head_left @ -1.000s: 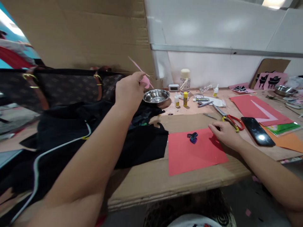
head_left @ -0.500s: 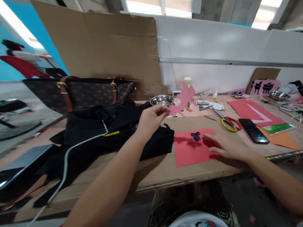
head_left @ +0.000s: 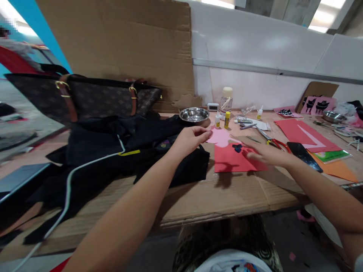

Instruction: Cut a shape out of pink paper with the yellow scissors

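My left hand (head_left: 193, 140) pinches the left edge of a pink paper cutout (head_left: 219, 136) with a wavy outline. Below the cutout is a red sheet of paper (head_left: 235, 162) near the table's front. A small dark shape, like a little bow or flower (head_left: 237, 148), shows over the red sheet. My right hand (head_left: 265, 153) is at the sheet's right side, fingers stretched out and slightly blurred. Whether its fingertips press the paper, I cannot tell. Behind the cutout stand a glue stick (head_left: 227, 120) and a small glue bottle (head_left: 217, 120).
A metal bowl (head_left: 194, 115) sits behind my left hand. Black cloth (head_left: 104, 151) and a brown handbag (head_left: 99, 96) fill the left, crossed by a white cable (head_left: 69, 181). Right of my hand lie scissors (head_left: 279, 144), a phone (head_left: 303, 155) and red sheets (head_left: 306, 132).
The pink cutout has tipped from upright to nearly flat, uncovering the glue stick and bottle behind it. The red sheet and my right hand have shifted away from the table's front edge.
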Demonstrator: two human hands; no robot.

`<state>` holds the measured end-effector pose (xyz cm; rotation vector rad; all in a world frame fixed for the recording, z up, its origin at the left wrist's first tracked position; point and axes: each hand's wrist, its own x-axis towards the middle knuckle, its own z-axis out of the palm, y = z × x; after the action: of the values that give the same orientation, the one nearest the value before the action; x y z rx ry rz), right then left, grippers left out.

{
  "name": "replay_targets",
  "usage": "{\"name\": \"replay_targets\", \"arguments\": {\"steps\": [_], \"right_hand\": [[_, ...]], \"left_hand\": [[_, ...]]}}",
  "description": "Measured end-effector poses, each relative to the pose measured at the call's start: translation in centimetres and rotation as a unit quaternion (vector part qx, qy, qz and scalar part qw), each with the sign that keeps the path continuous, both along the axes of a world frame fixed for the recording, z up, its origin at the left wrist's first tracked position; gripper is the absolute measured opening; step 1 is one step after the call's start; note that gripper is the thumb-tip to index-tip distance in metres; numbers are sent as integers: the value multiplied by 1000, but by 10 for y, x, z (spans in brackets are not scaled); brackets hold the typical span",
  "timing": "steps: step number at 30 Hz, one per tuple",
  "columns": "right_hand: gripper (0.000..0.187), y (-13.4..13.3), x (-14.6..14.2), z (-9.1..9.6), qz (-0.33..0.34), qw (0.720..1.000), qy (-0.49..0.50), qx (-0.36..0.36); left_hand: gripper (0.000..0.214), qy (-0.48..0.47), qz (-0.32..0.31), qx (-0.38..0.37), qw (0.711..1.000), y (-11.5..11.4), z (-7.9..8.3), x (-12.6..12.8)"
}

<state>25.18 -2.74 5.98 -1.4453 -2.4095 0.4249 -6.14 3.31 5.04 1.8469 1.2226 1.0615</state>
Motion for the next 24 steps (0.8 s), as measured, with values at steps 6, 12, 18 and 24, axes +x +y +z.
{"name": "replay_targets", "arguments": {"steps": [6,12,18,24], "right_hand": [[83,38,-29,26,-38,941,331,-64],[85,35,-41,-11,-47,927,370,-47],[49,37,-51,-22,-65,907,409,-79],[29,37,-50,-22,-74,899,431,-29]], "left_hand": [[32,-2,-31,-21,999,-7,1,7],[28,1,-38,-19,999,-10,0,10],[32,-70,-24,-61,995,-7,-7,14],[34,-6,-96,-78,992,-7,-11,15]]}}
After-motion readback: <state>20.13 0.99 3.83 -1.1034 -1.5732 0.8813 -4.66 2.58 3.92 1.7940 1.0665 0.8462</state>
